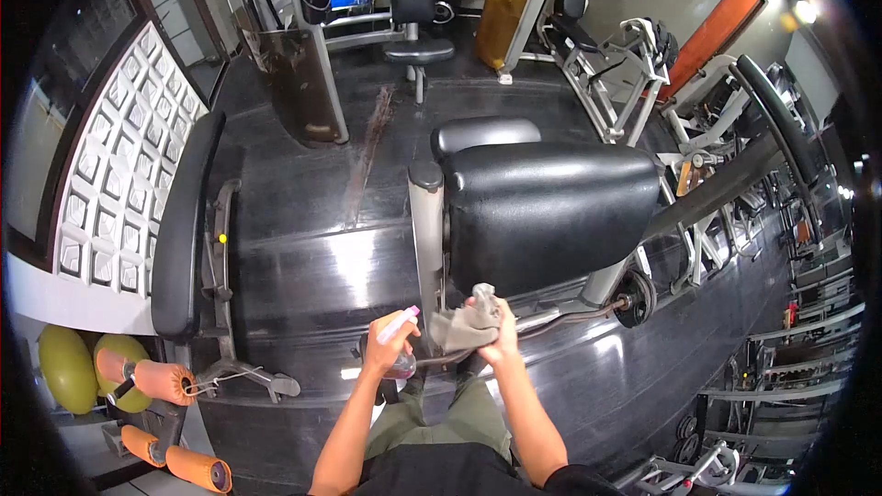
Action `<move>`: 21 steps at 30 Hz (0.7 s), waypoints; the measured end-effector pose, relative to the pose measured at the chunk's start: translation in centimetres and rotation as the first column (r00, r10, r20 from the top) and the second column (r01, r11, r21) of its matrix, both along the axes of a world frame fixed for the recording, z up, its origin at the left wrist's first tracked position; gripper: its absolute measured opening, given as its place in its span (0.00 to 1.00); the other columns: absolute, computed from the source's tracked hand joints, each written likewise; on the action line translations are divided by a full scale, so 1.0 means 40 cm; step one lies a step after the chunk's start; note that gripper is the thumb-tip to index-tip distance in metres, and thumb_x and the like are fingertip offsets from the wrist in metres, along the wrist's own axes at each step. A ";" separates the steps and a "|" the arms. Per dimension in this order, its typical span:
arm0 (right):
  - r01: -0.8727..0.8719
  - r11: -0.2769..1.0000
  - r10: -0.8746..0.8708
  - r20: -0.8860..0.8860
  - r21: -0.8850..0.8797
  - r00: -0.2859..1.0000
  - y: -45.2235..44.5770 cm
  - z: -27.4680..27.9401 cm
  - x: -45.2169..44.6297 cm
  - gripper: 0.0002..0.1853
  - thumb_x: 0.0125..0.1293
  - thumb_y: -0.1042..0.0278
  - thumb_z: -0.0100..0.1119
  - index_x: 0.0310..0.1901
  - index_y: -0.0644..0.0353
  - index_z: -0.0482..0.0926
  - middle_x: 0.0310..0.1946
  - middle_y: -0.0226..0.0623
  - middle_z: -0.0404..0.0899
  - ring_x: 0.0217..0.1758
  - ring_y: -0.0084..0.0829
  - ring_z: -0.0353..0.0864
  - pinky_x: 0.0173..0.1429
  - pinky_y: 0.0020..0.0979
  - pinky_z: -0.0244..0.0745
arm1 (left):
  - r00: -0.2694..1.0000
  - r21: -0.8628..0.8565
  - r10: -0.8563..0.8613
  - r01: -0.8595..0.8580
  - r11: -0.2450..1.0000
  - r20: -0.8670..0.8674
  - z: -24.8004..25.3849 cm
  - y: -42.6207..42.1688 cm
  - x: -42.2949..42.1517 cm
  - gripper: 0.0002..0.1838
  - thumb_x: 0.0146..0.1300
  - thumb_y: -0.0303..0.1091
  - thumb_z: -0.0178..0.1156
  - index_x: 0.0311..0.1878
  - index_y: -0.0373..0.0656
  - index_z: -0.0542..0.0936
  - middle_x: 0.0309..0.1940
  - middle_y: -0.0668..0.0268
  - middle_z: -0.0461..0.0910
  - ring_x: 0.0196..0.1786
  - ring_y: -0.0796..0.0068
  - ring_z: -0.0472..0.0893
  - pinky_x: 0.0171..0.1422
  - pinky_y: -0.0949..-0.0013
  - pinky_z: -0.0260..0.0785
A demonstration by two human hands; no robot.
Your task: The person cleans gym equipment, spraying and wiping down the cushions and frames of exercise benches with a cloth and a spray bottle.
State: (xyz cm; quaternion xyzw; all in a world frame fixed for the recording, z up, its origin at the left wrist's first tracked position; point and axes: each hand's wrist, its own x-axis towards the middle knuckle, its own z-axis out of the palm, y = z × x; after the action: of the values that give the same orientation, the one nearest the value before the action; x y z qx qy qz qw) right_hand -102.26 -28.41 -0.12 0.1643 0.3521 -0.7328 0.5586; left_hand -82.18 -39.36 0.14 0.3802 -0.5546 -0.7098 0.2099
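My left hand [390,346] is wrapped round a spray bottle [401,367] with a pink and white nozzle; clear liquid shows in its lower part. In my right hand [503,338] is a bunched grey-beige cloth [469,326], its loose end hanging toward the left. Both hands are in front of my body, a short way apart. Just beyond them stands a gym bench with a broad black padded seat [551,211], and its upright metal post [427,239] rises between the pad and my left side. Neither hand touches the pad.
A curved barbell [560,314] with a plate [636,298] lies low beyond my right hand. A long black bench [188,230] stands at left, near green balls [69,369] and orange foam rollers [165,381]. Weight machines [418,18] line the back, racks the right.
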 end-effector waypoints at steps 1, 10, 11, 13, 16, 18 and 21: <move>-0.019 0.999 0.021 -0.043 0.041 0.999 0.032 0.003 -0.013 0.16 0.67 0.55 0.53 0.46 0.57 0.81 0.40 0.37 0.85 0.43 0.36 0.83 0.53 0.40 0.79 | 1.000 -0.031 0.011 -0.010 0.999 0.022 -0.004 0.009 -0.007 0.12 0.67 0.35 0.57 0.38 0.33 0.81 0.29 0.61 0.83 0.19 0.75 0.79 0.24 0.73 0.69; -0.095 0.924 0.194 -0.241 0.371 0.951 0.242 -0.072 -0.007 0.18 0.62 0.61 0.57 0.52 0.57 0.76 0.43 0.36 0.81 0.45 0.35 0.83 0.54 0.40 0.79 | 0.982 -0.323 0.042 0.020 0.946 0.182 -0.065 0.119 -0.074 0.12 0.64 0.33 0.62 0.31 0.32 0.81 0.26 0.62 0.76 0.19 0.74 0.78 0.23 0.70 0.69; -0.094 0.906 0.236 -0.308 0.412 0.922 0.253 -0.080 -0.001 0.19 0.61 0.62 0.59 0.54 0.57 0.75 0.45 0.36 0.80 0.47 0.34 0.82 0.54 0.39 0.79 | 0.972 -0.322 0.073 0.003 0.947 0.224 -0.068 0.136 -0.082 0.13 0.61 0.35 0.63 0.29 0.34 0.79 0.24 0.60 0.74 0.22 0.66 0.77 0.27 0.65 0.67; -0.086 0.892 0.263 -0.356 0.443 0.897 0.267 -0.100 0.008 0.21 0.61 0.64 0.61 0.55 0.56 0.75 0.46 0.35 0.80 0.48 0.32 0.81 0.53 0.38 0.78 | 0.940 -0.336 0.138 -0.027 0.942 0.312 -0.082 0.166 -0.098 0.15 0.58 0.39 0.65 0.26 0.37 0.77 0.23 0.56 0.74 0.26 0.54 0.76 0.33 0.57 0.66; -0.114 0.877 0.324 -0.399 0.466 0.858 0.285 -0.118 0.009 0.22 0.60 0.68 0.64 0.57 0.54 0.74 0.49 0.33 0.77 0.52 0.28 0.77 0.54 0.34 0.76 | 0.883 -0.546 0.235 0.028 0.838 0.406 -0.093 0.194 -0.119 0.11 0.60 0.36 0.64 0.31 0.35 0.80 0.24 0.56 0.77 0.28 0.58 0.81 0.34 0.62 0.70; -0.142 0.891 0.358 -0.477 0.431 0.803 0.300 -0.149 0.007 0.21 0.62 0.69 0.64 0.57 0.54 0.74 0.51 0.33 0.77 0.53 0.27 0.75 0.57 0.32 0.73 | 0.854 -0.551 0.283 0.005 0.834 0.437 -0.114 0.213 -0.129 0.10 0.60 0.35 0.63 0.34 0.37 0.82 0.30 0.53 0.80 0.33 0.51 0.81 0.39 0.60 0.70; -0.189 0.892 0.393 -0.496 0.411 0.774 0.313 -0.162 -0.006 0.20 0.64 0.70 0.64 0.56 0.59 0.73 0.49 0.33 0.77 0.54 0.25 0.74 0.61 0.29 0.69 | 0.830 -0.622 0.383 -0.056 0.781 0.407 -0.113 0.231 -0.163 0.16 0.58 0.38 0.65 0.24 0.37 0.75 0.23 0.54 0.75 0.28 0.46 0.78 0.33 0.52 0.67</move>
State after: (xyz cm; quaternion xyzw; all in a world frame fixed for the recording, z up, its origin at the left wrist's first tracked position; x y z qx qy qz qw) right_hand -102.49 -15.89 -6.62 -0.0249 0.6436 -0.5792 0.4997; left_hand -88.71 -30.10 -4.40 0.5354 -0.7303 -0.3458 0.2457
